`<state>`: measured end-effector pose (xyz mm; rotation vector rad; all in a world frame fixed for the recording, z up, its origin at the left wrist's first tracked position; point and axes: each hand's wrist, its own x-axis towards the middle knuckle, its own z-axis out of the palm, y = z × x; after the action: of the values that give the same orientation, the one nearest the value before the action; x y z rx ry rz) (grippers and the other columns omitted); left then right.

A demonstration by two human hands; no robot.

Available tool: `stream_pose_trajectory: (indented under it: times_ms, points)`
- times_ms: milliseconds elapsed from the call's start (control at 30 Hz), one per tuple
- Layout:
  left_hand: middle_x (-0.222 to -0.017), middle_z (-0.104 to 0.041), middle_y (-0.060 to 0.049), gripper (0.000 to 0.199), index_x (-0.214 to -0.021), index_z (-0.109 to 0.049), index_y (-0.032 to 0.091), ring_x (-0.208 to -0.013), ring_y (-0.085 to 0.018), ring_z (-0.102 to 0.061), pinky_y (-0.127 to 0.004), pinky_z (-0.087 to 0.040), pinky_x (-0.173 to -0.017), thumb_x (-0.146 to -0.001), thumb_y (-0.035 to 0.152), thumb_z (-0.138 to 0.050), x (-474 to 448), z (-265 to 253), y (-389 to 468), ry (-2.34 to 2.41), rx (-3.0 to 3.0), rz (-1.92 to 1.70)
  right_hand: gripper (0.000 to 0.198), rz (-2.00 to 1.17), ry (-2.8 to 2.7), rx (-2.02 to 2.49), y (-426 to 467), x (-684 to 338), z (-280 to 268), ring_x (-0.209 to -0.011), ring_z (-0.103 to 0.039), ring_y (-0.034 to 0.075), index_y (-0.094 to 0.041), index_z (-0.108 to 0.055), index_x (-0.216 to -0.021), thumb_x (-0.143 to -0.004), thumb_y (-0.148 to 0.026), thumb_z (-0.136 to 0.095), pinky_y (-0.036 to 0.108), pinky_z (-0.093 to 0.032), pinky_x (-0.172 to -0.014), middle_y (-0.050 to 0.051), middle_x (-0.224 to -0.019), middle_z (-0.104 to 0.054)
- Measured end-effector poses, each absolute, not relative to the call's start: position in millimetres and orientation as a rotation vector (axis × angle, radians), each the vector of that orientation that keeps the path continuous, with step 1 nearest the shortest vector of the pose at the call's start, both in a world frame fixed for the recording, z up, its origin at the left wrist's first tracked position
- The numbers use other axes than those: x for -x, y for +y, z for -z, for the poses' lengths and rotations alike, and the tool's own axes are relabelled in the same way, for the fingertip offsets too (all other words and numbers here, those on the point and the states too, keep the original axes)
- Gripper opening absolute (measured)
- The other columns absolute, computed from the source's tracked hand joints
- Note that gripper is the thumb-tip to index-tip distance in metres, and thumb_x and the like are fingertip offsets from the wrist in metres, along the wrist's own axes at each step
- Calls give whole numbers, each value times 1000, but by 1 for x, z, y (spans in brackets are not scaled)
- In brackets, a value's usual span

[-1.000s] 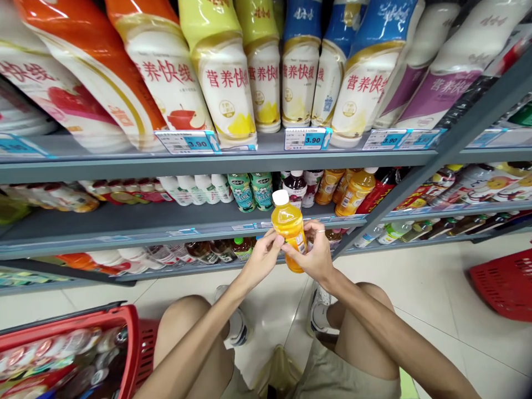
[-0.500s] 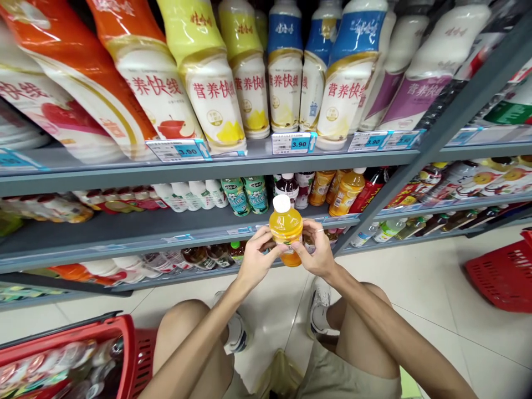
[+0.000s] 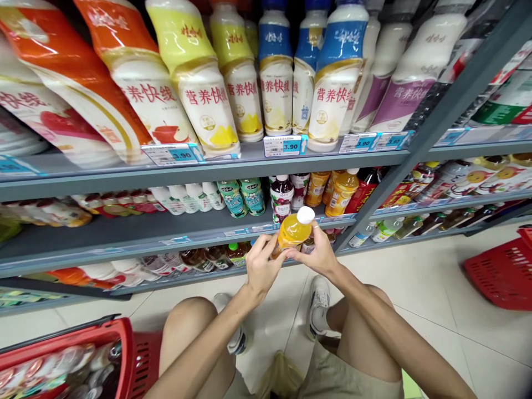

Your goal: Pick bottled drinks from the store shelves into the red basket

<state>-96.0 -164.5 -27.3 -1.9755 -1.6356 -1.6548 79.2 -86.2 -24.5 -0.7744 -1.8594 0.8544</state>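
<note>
An orange juice bottle with a white cap is held between both hands, in front of the middle shelf. It tilts, its cap leaning up and to the right. My left hand is closed around its lower left side. On the right side, my right hand, with a ring on one finger, grips it too. The bottle's base is hidden by my fingers. Just behind stand a purple grape juice bottle and matching orange juice bottles on the shelf.
Above, the upper shelf carries large milk-drink bottles over price tags. A red basket full of bottles stands at the lower left. Another red basket is at the right on the tiled floor. A shelf post slants between the bays.
The orange juice bottle has gone from upright to tilted, its cap swinging right and slightly down. My left hand has turned with it; both hands still hold on.
</note>
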Motion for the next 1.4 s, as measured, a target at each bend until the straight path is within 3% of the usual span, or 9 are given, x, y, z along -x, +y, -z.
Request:
stream_pose_trajectory:
  times_ms: [167,367,467,600,900,1033,1167,1300,1400]
  points:
    - [-95,-70,-8,37,-134,-73,19,-82,-19,-67,-28,-56,-73,-99,32,-74,98,32,-164,-1481,2088,1475,58,-1033,-1728,831,-86,-79,19,-99,-76,29,-18,-69,-116,-76,-55,-89,45,-63,-93,12,-110,-79]
    - [-133,-70,-15,55,-137,-70,18,-118,-28,-70,-40,-58,-103,-91,46,-81,104,10,-156,-1886,2364,1905,81,-1253,-1476,660,-84,-82,18,-109,-74,29,-21,-54,-135,-75,-64,-87,43,-64,-95,15,-128,-72]
    - [-124,-77,-13,52,-130,-73,15,-110,-29,-74,-38,-59,-97,-89,48,-80,106,0,-155,-2115,2739,2047,96,-1358,-1460,588,-86,-81,14,-116,-73,32,-23,-44,-146,-72,-67,-88,48,-63,-99,17,-133,-68]
    - [-109,-82,-10,47,-114,-78,13,-98,-26,-75,-34,-59,-89,-81,45,-87,104,-3,-158,-2231,2637,2310,91,-1440,-1470,535,-86,-80,13,-119,-71,32,-24,-45,-142,-75,-67,-88,48,-62,-102,17,-136,-66]
    - [-125,-79,-11,58,-130,-72,20,-109,-28,-75,-41,-58,-100,-81,46,-90,93,23,-163,-2341,1856,2157,70,-1513,-1465,663,-81,-62,24,-117,-72,25,-28,-55,-131,-76,-46,-95,41,-61,-105,9,-136,-69]
    - [-138,-73,-14,59,-140,-68,20,-123,-28,-72,-43,-56,-111,-88,44,-83,95,25,-160,-2206,1971,2381,65,-1409,-1332,677,-76,-64,18,-119,-71,23,-27,-58,-127,-78,-49,-93,39,-61,-106,9,-130,-72]
    - [-127,-76,-14,53,-136,-72,17,-109,-25,-76,-36,-64,-94,-90,42,-81,97,26,-155,-2188,2065,2561,52,-1399,-1326,675,-71,-73,15,-112,-74,22,-26,-62,-121,-84,-53,-88,37,-62,-102,8,-117,-77]
    - [-126,-75,-11,46,-130,-78,19,-106,-25,-78,-35,-66,-91,-89,39,-83,91,27,-157,-2132,2045,2569,58,-1341,-1504,650,-76,-80,13,-122,-72,26,-26,-62,-134,-89,-55,-83,44,-61,-108,11,-132,-73]
    - [-126,-75,-10,40,-128,-79,21,-111,-26,-76,-39,-65,-101,-91,37,-81,85,15,-157,-2003,2032,2448,71,-1013,-1738,626,-77,-88,2,-136,-63,31,-27,-59,-148,-87,-52,-85,51,-50,-122,13,-147,-64]
